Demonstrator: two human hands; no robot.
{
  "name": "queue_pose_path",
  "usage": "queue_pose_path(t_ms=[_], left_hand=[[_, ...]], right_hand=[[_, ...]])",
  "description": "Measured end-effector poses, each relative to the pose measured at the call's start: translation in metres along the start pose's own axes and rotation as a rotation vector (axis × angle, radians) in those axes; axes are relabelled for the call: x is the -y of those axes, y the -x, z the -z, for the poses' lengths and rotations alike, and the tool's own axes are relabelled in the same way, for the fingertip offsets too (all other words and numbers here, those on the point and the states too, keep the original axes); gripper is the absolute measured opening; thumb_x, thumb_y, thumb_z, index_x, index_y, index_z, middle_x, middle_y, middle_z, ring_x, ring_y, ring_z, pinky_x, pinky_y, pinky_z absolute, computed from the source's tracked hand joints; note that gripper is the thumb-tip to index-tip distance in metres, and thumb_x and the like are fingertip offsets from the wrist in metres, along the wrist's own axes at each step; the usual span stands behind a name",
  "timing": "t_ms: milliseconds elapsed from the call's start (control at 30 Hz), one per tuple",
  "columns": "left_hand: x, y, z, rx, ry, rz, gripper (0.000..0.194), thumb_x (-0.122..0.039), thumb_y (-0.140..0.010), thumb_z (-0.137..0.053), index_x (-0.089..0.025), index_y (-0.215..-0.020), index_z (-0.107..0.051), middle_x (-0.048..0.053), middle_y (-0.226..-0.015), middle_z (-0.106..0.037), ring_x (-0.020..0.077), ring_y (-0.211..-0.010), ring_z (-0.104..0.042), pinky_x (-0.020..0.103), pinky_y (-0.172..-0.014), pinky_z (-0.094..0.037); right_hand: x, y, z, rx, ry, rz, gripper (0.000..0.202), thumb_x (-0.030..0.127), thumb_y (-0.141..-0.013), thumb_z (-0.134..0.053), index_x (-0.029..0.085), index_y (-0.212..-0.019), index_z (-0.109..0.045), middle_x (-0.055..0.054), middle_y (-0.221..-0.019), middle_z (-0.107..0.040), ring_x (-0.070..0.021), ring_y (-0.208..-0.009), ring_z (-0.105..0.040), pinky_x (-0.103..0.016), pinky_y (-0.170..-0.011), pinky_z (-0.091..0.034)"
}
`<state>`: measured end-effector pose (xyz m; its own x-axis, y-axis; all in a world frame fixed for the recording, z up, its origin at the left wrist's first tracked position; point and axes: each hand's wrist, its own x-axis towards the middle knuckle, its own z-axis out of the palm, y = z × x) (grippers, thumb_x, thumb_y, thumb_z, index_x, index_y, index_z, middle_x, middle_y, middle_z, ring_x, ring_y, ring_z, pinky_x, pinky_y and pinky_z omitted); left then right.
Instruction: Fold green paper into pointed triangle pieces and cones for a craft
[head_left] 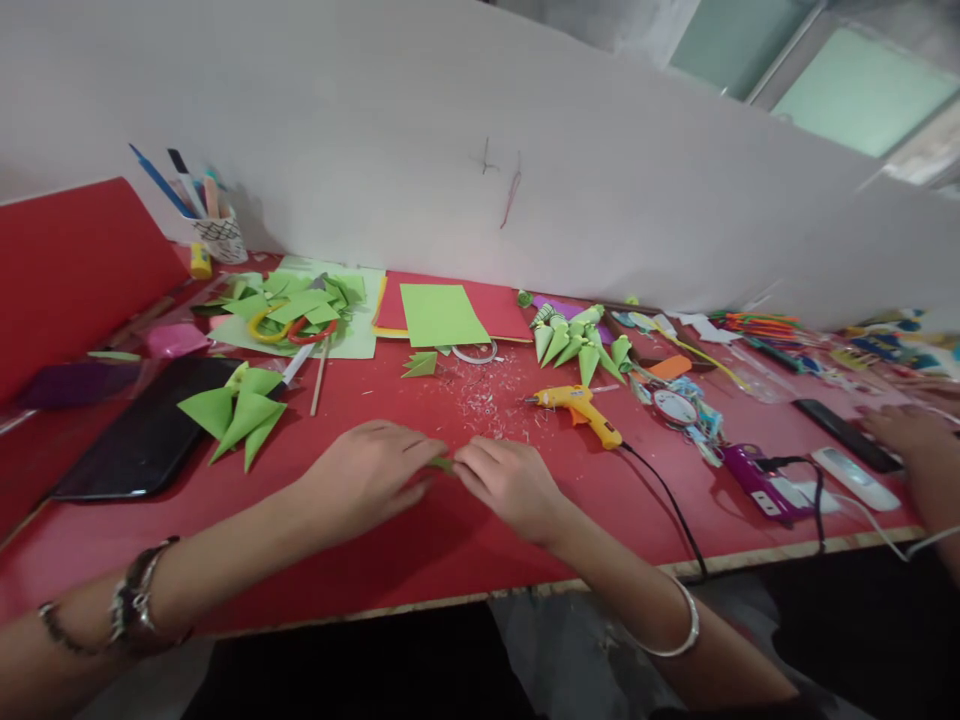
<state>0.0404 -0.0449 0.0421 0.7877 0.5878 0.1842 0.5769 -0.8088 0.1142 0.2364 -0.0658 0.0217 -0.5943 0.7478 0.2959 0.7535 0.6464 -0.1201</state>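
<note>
Near the front of the red table, a small piece of green paper (442,464) shows between my two hands, mostly covered by fingers. My left hand (375,468) pinches it from one side. From the other side, the closed fingers of my right hand (511,482) grip it. Just beyond my hands lies a yellow glue gun (577,405), its nozzle pointing left. A folded green paper piece (421,364) rests farther back, in front of a flat green sheet (444,314). To the left, a green paper flower shape (238,415) overlaps a black tablet-like slab (146,440).
Scissors (300,328) lie among green paper cutouts at the back left, near a pen cup (220,238). Several green paper cones (577,345) stand at the back. Rightward are a purple power strip (765,485), its cords, and another person's hand (911,432).
</note>
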Motion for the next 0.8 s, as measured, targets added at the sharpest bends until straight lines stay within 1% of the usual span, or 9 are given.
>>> queue_pose_path(t_ms=[100, 200, 300, 400, 500, 633, 700, 767, 800], left_hand=[[-0.011, -0.007, 0.008, -0.131, -0.144, -0.029, 0.024, -0.020, -0.086, -0.035, -0.017, -0.068, -0.051, 0.000, -0.056, -0.057, 0.0137, -0.049, -0.053, 0.026, -0.050, -0.036], [-0.011, -0.010, 0.010, -0.238, -0.233, -0.071, 0.024, -0.017, -0.084, -0.036, -0.018, -0.063, -0.046, -0.003, -0.048, -0.051, 0.0109, -0.042, -0.047, 0.024, -0.045, -0.029], [-0.003, -0.007, 0.009, -0.248, -0.255, -0.090, 0.022, -0.016, -0.082, -0.037, -0.019, -0.062, -0.045, -0.005, -0.043, -0.047, 0.0095, -0.037, -0.040, 0.024, -0.043, -0.024], [0.013, 0.002, 0.009, -0.163, -0.216, -0.064, 0.022, -0.013, -0.078, -0.035, -0.019, -0.060, -0.044, -0.006, -0.039, -0.041, 0.0089, -0.035, -0.034, 0.024, -0.041, -0.018], [0.039, 0.017, 0.012, -0.003, -0.106, -0.016, 0.019, -0.013, -0.075, -0.036, -0.020, -0.059, -0.043, -0.006, -0.041, -0.040, 0.0079, -0.036, -0.034, 0.023, -0.041, -0.019], [0.074, 0.037, 0.020, -0.016, -0.133, 0.202, 0.018, -0.019, -0.076, -0.040, -0.020, -0.058, -0.043, -0.004, -0.043, -0.043, 0.0092, -0.040, -0.040, 0.023, -0.044, -0.023], [0.079, 0.038, 0.025, -0.087, -0.181, 0.292, 0.019, -0.024, -0.080, -0.038, -0.021, -0.063, -0.047, -0.002, -0.047, -0.049, 0.0112, -0.044, -0.045, 0.024, -0.046, -0.027], [0.071, 0.034, 0.030, -0.148, -0.120, 0.251, 0.021, -0.030, -0.084, -0.035, -0.021, -0.077, -0.053, 0.002, -0.066, -0.062, 0.0145, -0.058, -0.055, 0.025, -0.053, -0.035], [0.065, 0.031, 0.032, -0.126, -0.056, 0.207, 0.023, -0.034, -0.085, -0.035, -0.021, -0.086, -0.054, 0.003, -0.078, -0.065, 0.0160, -0.066, -0.058, 0.026, -0.057, -0.038]], right_hand=[[0.006, -0.006, 0.013, 0.006, -0.235, -0.075, 0.025, 0.028, -0.090, -0.036, 0.016, -0.078, -0.054, -0.001, -0.069, -0.060, -0.0103, -0.060, -0.053, -0.021, -0.054, -0.032], [0.007, -0.010, 0.023, 0.034, -0.419, -0.108, 0.025, 0.028, -0.090, -0.035, 0.016, -0.078, -0.053, 0.000, -0.067, -0.058, -0.0090, -0.059, -0.051, -0.019, -0.054, -0.032], [0.004, -0.011, 0.028, 0.034, -0.523, -0.101, 0.025, 0.029, -0.090, -0.037, 0.016, -0.075, -0.053, 0.002, -0.064, -0.053, -0.0077, -0.057, -0.048, -0.018, -0.055, -0.032], [-0.002, -0.008, 0.030, 0.021, -0.594, -0.138, 0.025, 0.029, -0.089, -0.039, 0.016, -0.072, -0.053, 0.003, -0.062, -0.051, -0.0069, -0.056, -0.046, -0.017, -0.054, -0.032], [-0.013, -0.003, 0.031, 0.009, -0.613, -0.185, 0.026, 0.029, -0.088, -0.041, 0.016, -0.070, -0.053, 0.002, -0.063, -0.053, -0.0080, -0.058, -0.047, -0.018, -0.054, -0.033], [-0.024, -0.002, 0.031, -0.035, -0.610, -0.234, 0.025, 0.028, -0.087, -0.041, 0.015, -0.069, -0.053, 0.001, -0.065, -0.054, -0.0093, -0.061, -0.049, -0.019, -0.055, -0.034], [-0.024, -0.007, 0.030, -0.025, -0.619, -0.203, 0.024, 0.028, -0.087, -0.042, 0.015, -0.070, -0.054, 0.001, -0.065, -0.054, -0.0089, -0.060, -0.048, -0.019, -0.056, -0.034], [-0.021, -0.014, 0.030, 0.006, -0.649, -0.135, 0.023, 0.028, -0.087, -0.043, 0.015, -0.072, -0.055, 0.001, -0.065, -0.054, -0.0086, -0.060, -0.048, -0.018, -0.057, -0.035], [-0.019, -0.018, 0.030, 0.025, -0.662, -0.106, 0.023, 0.029, -0.087, -0.043, 0.015, -0.073, -0.055, 0.001, -0.066, -0.055, -0.0085, -0.060, -0.048, -0.018, -0.057, -0.035]])
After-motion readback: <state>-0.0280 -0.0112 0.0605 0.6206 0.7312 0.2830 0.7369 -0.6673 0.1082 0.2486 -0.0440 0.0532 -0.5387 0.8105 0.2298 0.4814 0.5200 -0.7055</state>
